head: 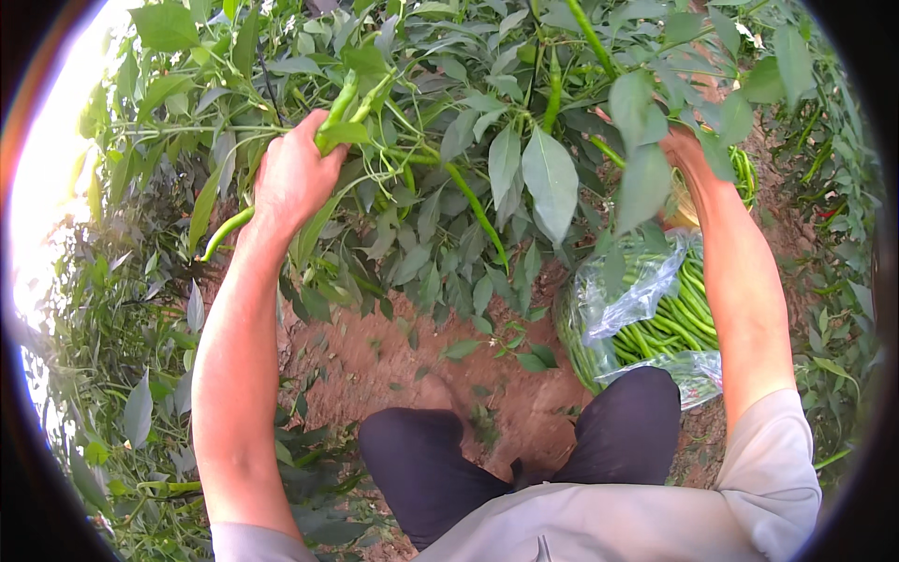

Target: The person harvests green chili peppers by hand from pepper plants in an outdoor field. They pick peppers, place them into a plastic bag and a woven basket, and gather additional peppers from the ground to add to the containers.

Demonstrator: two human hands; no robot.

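My left hand is closed around several long green chili peppers. Their upper ends stick out past the thumb and forefinger, and the tip of a pepper shows below the wrist. Amid the foliage, my right hand reaches into the pepper plant; leaves cover most of its fingers, so what it touches cannot be seen. Between the hands, a green chili pepper hangs from the plant. Two more, an upright pepper and a slanting pepper, are higher up.
A clear plastic bag full of green chili peppers stands on the soil by my right knee. Beyond it, more picked peppers are partly hidden behind my right forearm. Dense pepper plants line the left side.
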